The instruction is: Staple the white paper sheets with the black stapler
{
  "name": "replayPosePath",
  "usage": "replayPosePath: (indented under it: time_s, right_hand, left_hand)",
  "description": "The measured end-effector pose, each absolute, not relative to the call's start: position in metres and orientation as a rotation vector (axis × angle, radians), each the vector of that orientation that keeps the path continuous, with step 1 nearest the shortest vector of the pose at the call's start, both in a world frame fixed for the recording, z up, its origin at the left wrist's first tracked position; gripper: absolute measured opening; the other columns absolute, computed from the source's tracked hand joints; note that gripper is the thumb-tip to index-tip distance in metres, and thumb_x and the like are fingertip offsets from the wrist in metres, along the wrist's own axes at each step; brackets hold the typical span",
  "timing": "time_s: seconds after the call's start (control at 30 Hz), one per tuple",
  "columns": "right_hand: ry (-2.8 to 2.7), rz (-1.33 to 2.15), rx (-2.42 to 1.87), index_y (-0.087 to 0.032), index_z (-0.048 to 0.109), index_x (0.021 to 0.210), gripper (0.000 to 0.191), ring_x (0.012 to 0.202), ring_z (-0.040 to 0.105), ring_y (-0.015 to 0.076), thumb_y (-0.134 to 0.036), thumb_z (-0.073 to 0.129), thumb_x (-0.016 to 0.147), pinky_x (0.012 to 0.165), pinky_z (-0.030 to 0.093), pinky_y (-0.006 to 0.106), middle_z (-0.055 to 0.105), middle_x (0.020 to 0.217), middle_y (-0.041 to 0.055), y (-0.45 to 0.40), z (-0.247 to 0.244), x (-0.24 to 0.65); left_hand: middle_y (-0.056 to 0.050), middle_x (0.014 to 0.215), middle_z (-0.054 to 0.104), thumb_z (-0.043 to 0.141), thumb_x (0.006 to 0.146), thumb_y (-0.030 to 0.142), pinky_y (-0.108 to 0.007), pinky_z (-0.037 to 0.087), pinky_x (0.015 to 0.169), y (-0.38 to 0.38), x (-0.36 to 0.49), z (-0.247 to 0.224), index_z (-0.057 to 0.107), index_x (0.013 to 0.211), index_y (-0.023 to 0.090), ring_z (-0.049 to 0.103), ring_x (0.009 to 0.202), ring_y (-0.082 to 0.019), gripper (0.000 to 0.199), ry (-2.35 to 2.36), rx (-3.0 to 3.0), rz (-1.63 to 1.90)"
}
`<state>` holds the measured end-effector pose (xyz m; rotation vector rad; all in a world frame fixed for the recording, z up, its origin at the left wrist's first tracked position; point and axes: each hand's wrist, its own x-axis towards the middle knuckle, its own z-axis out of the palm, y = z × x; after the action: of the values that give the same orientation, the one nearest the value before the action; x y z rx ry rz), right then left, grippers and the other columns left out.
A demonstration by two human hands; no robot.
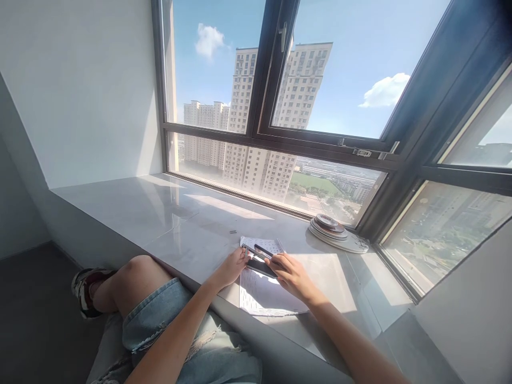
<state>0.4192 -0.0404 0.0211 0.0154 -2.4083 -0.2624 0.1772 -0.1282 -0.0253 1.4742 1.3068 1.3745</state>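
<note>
A black stapler-like tool (262, 266) with its upper arm raised lies over white printed paper (268, 298) on the pale windowsill. My right hand (290, 274) is closed round the right end of this black tool. At its left end, my left hand (233, 266) is closed, with fingertips pinched at a thin metallic part. Whether that part belongs to the tool is too small to tell. Beyond my left hand, a small grey piece (233, 232) rests on the sill.
Stacked plates (340, 240) stand at the right by the dark window frame (320, 140). My bent knee (142, 272) is beside the sill's front edge at the left. A white wall borders the left end.
</note>
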Motion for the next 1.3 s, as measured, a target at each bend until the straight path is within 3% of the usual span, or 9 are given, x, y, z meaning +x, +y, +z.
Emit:
replayPosePath:
  time_s: [0.3, 0.5, 0.57, 0.7, 0.77, 0.87, 1.0, 1.17, 1.3]
  right_hand:
    - [-2.426, -0.215, -0.034, -0.022, 0.052, 0.144, 0.056, 0.095, 0.060, 0.0232, -0.002, 0.048, 0.092, 0.081, 0.054, 0.039, 0.064, 0.113, 0.0128, -0.028, 0.010, 0.423]
    - [-2.375, -0.160, -0.141, -0.024, 0.054, 0.141, 0.059, 0.098, 0.061, 0.0252, -0.003, 0.051, 0.086, 0.078, 0.055, 0.039, 0.064, 0.115, 0.0134, -0.024, 0.004, 0.421]
    - [-2.358, -0.039, -0.208, -0.025, 0.056, 0.137, 0.054, 0.100, 0.063, 0.0251, -0.007, 0.055, 0.087, 0.078, 0.056, 0.037, 0.063, 0.118, 0.0133, -0.024, 0.004, 0.421]
    - [-2.304, 0.306, -0.363, -0.023, 0.065, 0.122, 0.030, 0.079, 0.063, 0.0180, -0.021, 0.060, 0.093, 0.067, 0.054, 0.030, 0.063, 0.111, 0.0103, -0.023, 0.006, 0.419]
    - [-2.278, 0.451, -0.391, -0.021, 0.068, 0.112, 0.020, 0.078, 0.062, 0.0180, -0.028, 0.061, 0.094, 0.068, 0.052, 0.030, 0.064, 0.104, 0.0084, -0.022, 0.008, 0.417]
    - [-2.242, 0.607, -0.441, -0.020, 0.068, 0.093, 0.016, 0.079, 0.061, 0.0190, -0.034, 0.063, 0.093, 0.070, 0.050, 0.031, 0.062, 0.091, 0.0047, -0.022, 0.009, 0.415]
    - [-2.230, 0.696, -0.538, -0.019, 0.059, 0.075, 0.028, 0.071, 0.055, 0.0169, -0.041, 0.065, 0.091, 0.066, 0.045, 0.030, 0.056, 0.080, 0.0016, -0.022, 0.010, 0.412]
    - [-2.230, 0.700, -0.563, -0.021, 0.062, 0.079, 0.025, 0.071, 0.055, 0.0177, -0.043, 0.064, 0.091, 0.063, 0.046, 0.030, 0.058, 0.080, 0.0017, -0.023, 0.009, 0.412]
    - [-2.254, 0.659, -0.556, -0.022, 0.064, 0.081, 0.020, 0.070, 0.057, 0.0199, -0.040, 0.067, 0.088, 0.062, 0.046, 0.033, 0.060, 0.078, 0.0024, -0.020, 0.006, 0.413]
  left_hand:
    - [-0.006, 0.094, 0.066, 0.044, 0.099, 0.065, -0.033, 0.057, 0.078, -0.130, 0.175, -0.025, 0.056, 0.110, 0.018, 0.070, 0.085, -0.021, 0.050, 1.385, 1.534, 1.356]
    - [-0.009, 0.094, 0.071, 0.048, 0.098, 0.063, -0.036, 0.056, 0.082, -0.131, 0.175, -0.024, 0.054, 0.111, 0.019, 0.072, 0.090, -0.023, 0.046, 1.309, 1.561, 1.314]
    - [-0.011, 0.098, 0.071, 0.050, 0.098, 0.061, -0.038, 0.056, 0.085, -0.132, 0.176, -0.023, 0.053, 0.110, 0.018, 0.072, 0.092, -0.023, 0.045, 1.297, 1.558, 1.314]
    - [-0.011, 0.103, 0.071, 0.050, 0.099, 0.052, -0.036, 0.055, 0.088, -0.137, 0.179, -0.016, 0.054, 0.110, 0.019, 0.070, 0.095, -0.021, 0.035, 1.293, 1.570, 1.324]
    - [-0.009, 0.102, 0.070, 0.048, 0.100, 0.043, -0.035, 0.054, 0.088, -0.140, 0.181, -0.012, 0.055, 0.110, 0.019, 0.069, 0.096, -0.020, 0.026, 1.322, 1.629, 1.352]
    - [-0.006, 0.097, 0.069, 0.043, 0.099, 0.028, -0.033, 0.052, 0.086, -0.143, 0.182, -0.008, 0.059, 0.105, 0.021, 0.066, 0.091, -0.019, 0.018, 1.518, 1.741, 1.391]
    - [-0.005, 0.088, 0.064, 0.038, 0.094, 0.013, -0.033, 0.047, 0.082, -0.144, 0.184, -0.009, 0.060, 0.091, 0.021, 0.060, 0.085, -0.020, 0.023, 1.910, 1.817, 1.389]
    - [-0.009, 0.097, 0.061, 0.043, 0.091, 0.011, -0.037, 0.045, 0.088, -0.146, 0.189, -0.011, 0.061, 0.097, 0.020, 0.057, 0.100, -0.026, 0.020, 2.269, 1.837, 1.170]
    - [-0.009, 0.098, 0.061, 0.046, 0.089, 0.012, -0.036, 0.043, 0.087, -0.151, 0.194, -0.008, 0.061, 0.096, 0.021, 0.057, 0.097, -0.026, 0.018, 2.364, 1.848, 0.940]
